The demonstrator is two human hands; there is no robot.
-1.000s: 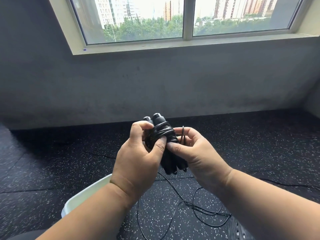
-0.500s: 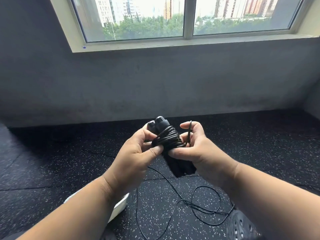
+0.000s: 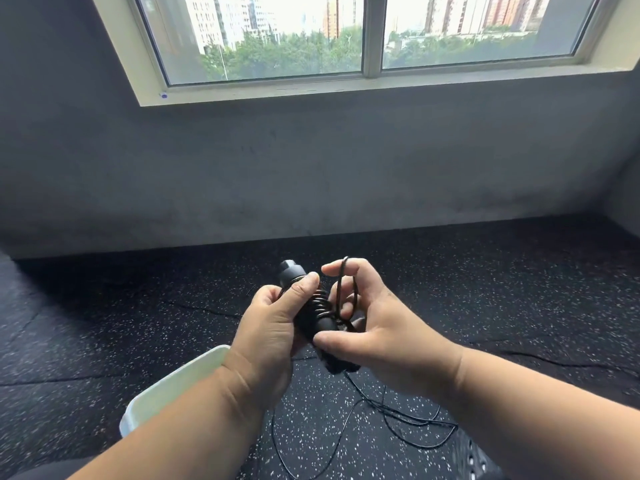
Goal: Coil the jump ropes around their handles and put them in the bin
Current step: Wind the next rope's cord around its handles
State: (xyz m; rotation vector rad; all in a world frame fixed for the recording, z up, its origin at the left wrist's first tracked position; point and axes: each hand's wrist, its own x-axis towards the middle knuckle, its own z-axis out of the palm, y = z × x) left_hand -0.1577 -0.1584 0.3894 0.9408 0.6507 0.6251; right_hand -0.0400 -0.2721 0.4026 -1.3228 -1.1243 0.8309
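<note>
The black handles (image 3: 311, 313) are clamped in the left hand (image 3: 273, 327), fingers wrapped round them from the left and the thumb pressed along the top near the capped end. Several turns of thin black cord (image 3: 320, 301) are already laid round the middle of the handles. A loop of that cord (image 3: 343, 289) is pinched and hooked by the right hand (image 3: 374, 327), raised just beside the coils, with the right thumb braced against the lower part of the handles. From the bottom of the bundle the loose rest of the rope (image 3: 398, 414) is trailed down in slack curls onto the speckled rubber floor (image 3: 519, 306). The white bin (image 3: 180, 379) is seen low and to the left, partly hidden behind the left forearm; what it holds cannot be told.

The cord is judged light, springy and slick, so turns are likely to slip or unwind unless tension is kept and the last wrap is pinned under a thumb. The handles look rigid and are the better place to be gripped; the cord is best guided near the coil, not far down the slack. The winding is judged unfinished.
</note>
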